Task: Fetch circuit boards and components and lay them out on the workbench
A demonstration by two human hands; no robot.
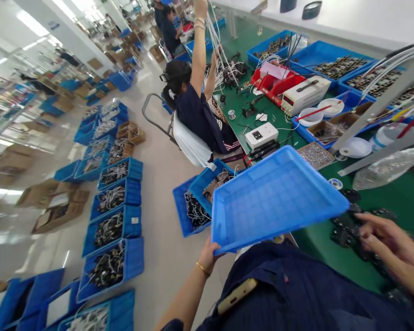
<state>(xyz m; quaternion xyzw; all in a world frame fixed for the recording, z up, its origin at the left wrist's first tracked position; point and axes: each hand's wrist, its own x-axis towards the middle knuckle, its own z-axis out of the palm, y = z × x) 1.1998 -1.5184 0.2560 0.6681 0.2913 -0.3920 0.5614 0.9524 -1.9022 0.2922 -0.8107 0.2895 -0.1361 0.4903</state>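
The left hand (pixel 206 257) pinches a blue tray (pixel 276 202) by a green factory workbench (pixel 317 253).

2 bare forearms (pixel 184 299) in view. Left hand (pixel 207 257) low at centre, raised, fingers curled in a grip, gold bangle (pixel 202 269) at wrist. Right hand (pixel 393 250) enters from right edge, palm down, fingers loosely spread, nails dark-painted.

Shallow blue plastic tray (pixel 276 202), tilted in midair, its near corner in the left hand (pixel 207 257)
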